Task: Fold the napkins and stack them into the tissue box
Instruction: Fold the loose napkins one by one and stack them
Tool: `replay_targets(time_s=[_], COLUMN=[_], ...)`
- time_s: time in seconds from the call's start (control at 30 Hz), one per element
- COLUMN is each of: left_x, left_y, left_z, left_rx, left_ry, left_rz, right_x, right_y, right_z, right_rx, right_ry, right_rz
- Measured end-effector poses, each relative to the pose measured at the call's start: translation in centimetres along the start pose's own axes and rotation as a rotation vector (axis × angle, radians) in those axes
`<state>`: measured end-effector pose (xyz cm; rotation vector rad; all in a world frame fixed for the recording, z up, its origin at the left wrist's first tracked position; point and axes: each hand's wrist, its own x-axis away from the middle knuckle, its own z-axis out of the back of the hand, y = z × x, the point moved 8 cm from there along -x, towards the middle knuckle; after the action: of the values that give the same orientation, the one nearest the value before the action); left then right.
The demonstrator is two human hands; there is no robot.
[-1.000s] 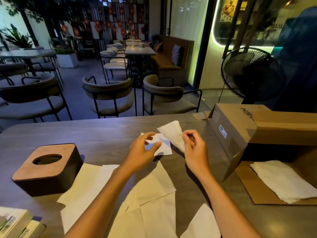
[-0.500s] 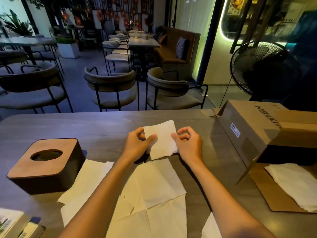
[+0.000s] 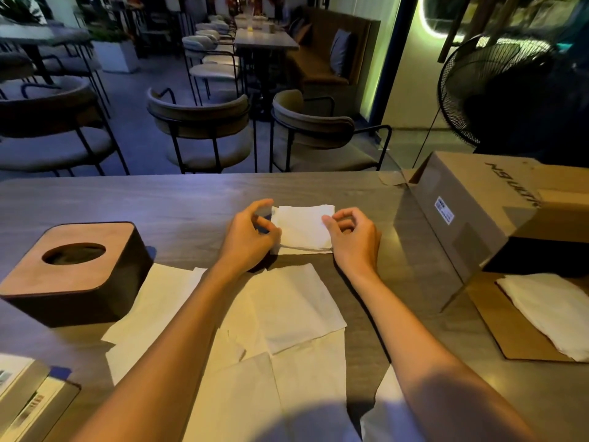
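napkin [image 3: 302, 227]: right flap, lifted 1.0 s ago, now folded over into a small flat square on the table, right of the tissue box [image 3: 75, 271] | left hand [image 3: 251, 232]: moved from on top to pinching its left edge | right hand [image 3: 352, 236]: lowered, pinching its right edge

**Grey wood-grain table and its load**

The table [image 3: 159, 202] carries a folded napkin [image 3: 302, 228] at its centre, loose unfolded napkins [image 3: 287, 307] nearer, a wooden-topped tissue box [image 3: 73, 272] at left, a cardboard box [image 3: 478, 205] on its side at right, and books [image 3: 22, 393] at the near-left corner.
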<state>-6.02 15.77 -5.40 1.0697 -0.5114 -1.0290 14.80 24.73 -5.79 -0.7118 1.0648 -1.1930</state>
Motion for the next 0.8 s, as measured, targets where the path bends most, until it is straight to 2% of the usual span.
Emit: replay_targets(time_s=[0.37,0.5,0.63,0.67,0.8], left_x=[0.4,0.6,1.0,1.2,3.3], left_y=[0.0,0.2,2.5,3.0,2.2], left_z=[0.4,0.6,1.6,1.4,-0.7], left_rx=[-0.034,-0.071,-0.2,-0.28,-0.756], left_ry=[-0.1,-0.101,-0.048,-0.115,-0.59], left_rz=[0.03,0.034,-0.042,-0.031,0.12], right_x=[-0.1,-0.1,0.4,0.8,2.0], right_y=[0.0,-0.3,-1.6,-2.1,-3.2], right_z=[-0.9,-0.8,-0.1,-0.1,-0.2], right_rx=[0.13,0.146,0.097,0.104,0.126], right_ry=[-0.068,-0.061,-0.024,-0.03,-0.033], right_rz=[0.092,0.134,0.227,0.283,0.409])
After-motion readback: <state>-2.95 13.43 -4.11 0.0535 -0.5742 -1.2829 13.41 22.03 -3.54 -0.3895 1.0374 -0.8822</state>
